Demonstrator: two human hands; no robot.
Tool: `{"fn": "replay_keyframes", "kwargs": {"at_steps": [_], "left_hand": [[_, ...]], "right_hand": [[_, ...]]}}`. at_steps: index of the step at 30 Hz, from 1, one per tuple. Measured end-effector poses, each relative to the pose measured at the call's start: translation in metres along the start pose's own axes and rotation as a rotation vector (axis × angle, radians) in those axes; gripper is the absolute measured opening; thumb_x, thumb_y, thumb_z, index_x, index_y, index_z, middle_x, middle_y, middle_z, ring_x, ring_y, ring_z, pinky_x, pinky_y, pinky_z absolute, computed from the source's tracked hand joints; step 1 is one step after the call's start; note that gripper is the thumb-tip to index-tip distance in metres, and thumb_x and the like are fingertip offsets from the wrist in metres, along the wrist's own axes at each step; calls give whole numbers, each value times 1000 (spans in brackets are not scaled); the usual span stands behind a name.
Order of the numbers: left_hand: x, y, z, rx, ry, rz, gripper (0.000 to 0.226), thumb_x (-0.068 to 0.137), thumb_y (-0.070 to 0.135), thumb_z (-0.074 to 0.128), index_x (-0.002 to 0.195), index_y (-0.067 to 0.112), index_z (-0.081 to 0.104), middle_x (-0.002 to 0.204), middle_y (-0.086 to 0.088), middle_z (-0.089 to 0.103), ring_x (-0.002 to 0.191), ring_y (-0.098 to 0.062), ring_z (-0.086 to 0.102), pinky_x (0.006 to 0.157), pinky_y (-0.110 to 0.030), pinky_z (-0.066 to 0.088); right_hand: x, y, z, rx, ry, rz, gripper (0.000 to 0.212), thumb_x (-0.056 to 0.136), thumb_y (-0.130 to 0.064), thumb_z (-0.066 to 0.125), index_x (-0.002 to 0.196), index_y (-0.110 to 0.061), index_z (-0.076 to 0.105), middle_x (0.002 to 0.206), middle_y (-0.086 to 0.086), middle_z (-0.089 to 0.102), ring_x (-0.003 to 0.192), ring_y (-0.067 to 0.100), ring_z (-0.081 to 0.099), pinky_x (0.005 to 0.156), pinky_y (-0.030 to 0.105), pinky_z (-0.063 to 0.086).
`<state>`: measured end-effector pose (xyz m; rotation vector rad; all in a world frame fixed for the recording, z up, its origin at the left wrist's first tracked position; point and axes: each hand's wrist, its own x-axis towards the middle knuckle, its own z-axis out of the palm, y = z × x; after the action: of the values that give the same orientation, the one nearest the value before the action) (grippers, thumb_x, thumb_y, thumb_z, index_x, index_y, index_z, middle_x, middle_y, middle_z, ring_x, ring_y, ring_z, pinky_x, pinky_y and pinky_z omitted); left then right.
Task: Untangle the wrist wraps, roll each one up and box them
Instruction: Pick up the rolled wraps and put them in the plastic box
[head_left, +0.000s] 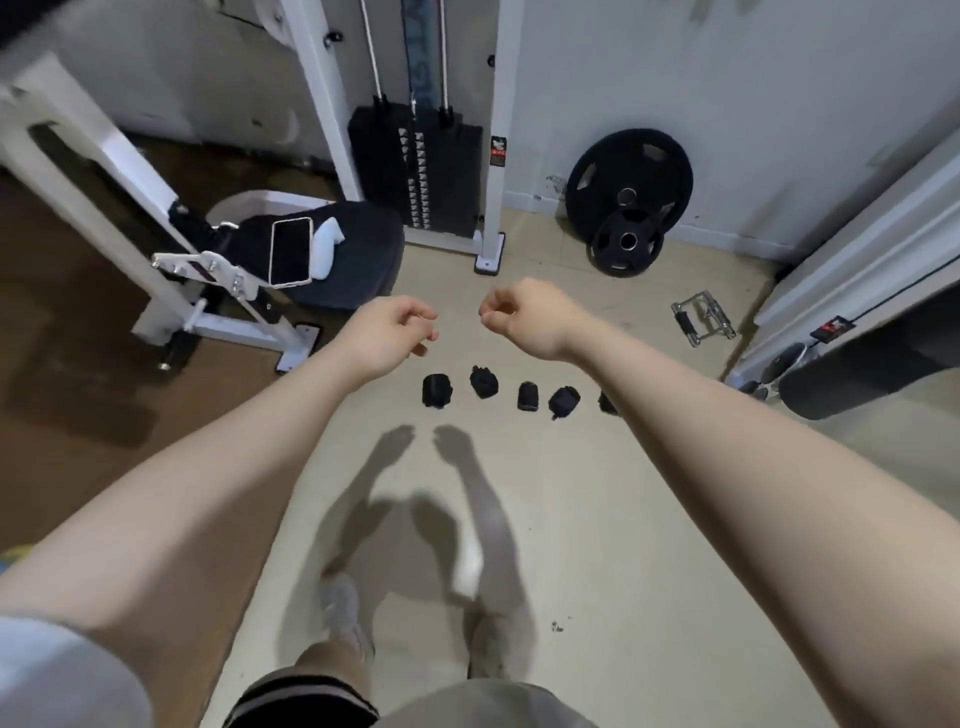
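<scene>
No legible text found. Small black-red label (498, 151) seen on white machine upright (496, 130), print too blurred. Similar tag (832, 329) noted on right frame rail (852, 270), unreadable.

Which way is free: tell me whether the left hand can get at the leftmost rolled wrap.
Probably yes. The left hand hangs empty above the leftmost rolled wrap, which lies apart from its neighbours on bare floor; nothing lies between, though the person must reach down.
</scene>
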<state>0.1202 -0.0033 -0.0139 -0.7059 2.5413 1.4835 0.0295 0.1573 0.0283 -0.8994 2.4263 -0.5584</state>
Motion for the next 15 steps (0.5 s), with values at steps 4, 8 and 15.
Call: {"fn": "replay_keyframes", "kwargs": {"at_steps": [4, 8, 15], "left_hand": [[-47, -55, -44, -77, 147, -102, 14, 92, 7, 49, 97, 13, 60, 99, -20, 70, 76, -21, 61, 84, -41, 53], [-102, -134, -94, -87, 247, -190, 16, 94, 12, 48, 101, 11, 63, 89, -6, 69, 75, -16, 62, 80, -34, 51], [-206, -304, -203, -254, 408, -484, 18, 91, 11, 49, 101, 13, 64, 90, -4, 68, 82, -19, 63, 74, -30, 50]], "right_hand": [[10, -77, 41, -130, -107, -198, 27, 97, -18, 47, 112, -3, 64, 115, 11, 65, 108, 28, 56, 86, 29, 39], [25, -157, 113, -195, -232, -349, 24, 94, -17, 50, 104, -2, 65, 110, 11, 66, 105, 28, 57, 82, 30, 40], [54, -321, 252, -248, -440, -423, 23, 97, -18, 47, 113, -10, 62, 112, 7, 62, 106, 22, 55, 86, 28, 42]]}}
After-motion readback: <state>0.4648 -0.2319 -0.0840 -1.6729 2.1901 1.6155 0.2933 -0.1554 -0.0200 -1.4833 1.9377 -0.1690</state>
